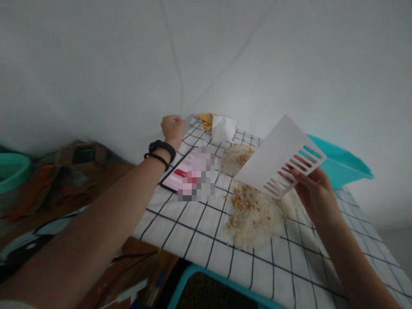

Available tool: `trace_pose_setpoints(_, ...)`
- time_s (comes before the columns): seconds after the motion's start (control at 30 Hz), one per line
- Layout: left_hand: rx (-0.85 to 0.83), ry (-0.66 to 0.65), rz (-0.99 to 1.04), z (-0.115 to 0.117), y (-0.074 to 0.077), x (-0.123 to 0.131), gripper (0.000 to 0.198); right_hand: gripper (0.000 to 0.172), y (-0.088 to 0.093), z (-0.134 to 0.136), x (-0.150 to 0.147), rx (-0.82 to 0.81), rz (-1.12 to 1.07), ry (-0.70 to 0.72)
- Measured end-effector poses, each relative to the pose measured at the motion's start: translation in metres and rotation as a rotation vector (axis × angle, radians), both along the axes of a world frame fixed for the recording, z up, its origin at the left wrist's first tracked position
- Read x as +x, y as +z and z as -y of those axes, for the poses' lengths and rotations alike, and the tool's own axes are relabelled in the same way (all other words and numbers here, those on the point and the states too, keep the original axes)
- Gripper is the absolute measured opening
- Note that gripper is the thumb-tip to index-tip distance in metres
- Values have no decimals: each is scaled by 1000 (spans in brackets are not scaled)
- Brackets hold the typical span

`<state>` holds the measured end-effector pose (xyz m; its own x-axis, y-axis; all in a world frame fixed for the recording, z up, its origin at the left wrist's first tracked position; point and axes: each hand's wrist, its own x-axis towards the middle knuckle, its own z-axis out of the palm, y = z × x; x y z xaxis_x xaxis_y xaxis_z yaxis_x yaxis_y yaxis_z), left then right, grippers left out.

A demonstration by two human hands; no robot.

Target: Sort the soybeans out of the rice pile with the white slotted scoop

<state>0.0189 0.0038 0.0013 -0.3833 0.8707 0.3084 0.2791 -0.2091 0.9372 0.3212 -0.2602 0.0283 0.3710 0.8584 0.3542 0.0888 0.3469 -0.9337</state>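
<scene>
My right hand (pixel 313 182) grips a flat white plastic board (pixel 273 148) by its slotted edge, the thumb on the near face and fingers showing through the slots. The board is tilted above two heaps of pale, rice-like grains (pixel 257 219) mixed with yellow kernels (pixel 240 201). Behind my right hand is a turquoise plastic container (pixel 344 161), partly hidden. My left hand (pixel 174 126) is closed in a fist at the table's far left edge. A greyish thing (pixel 189 123) shows beside it; whether the fist holds it is unclear.
A phone (pixel 182 174) with a lit, partly blurred screen lies on the checked cloth (pixel 199 219). White paper (pixel 223 128) and a yellow wrapper (pixel 206 121) sit at the back near the wall. A turquoise-rimmed tray (pixel 222 279) is at the front; a green basin (pixel 14 171) stands left.
</scene>
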Motion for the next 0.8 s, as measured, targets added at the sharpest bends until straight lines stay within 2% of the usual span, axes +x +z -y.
trace_pose_setpoints(0.43,2,-9,-31,-10,-4,-4,39,25,-5,15,-44,52,88,18)
trace_pose_setpoints(0.63,51,-26,-24,-12,-7,-4,39,23,-8,18,-50,132,123,-24)
trace_pose_setpoints(0.8,78,-36,-13,-10,-6,-3,38,22,-10,18,-51,99,124,9)
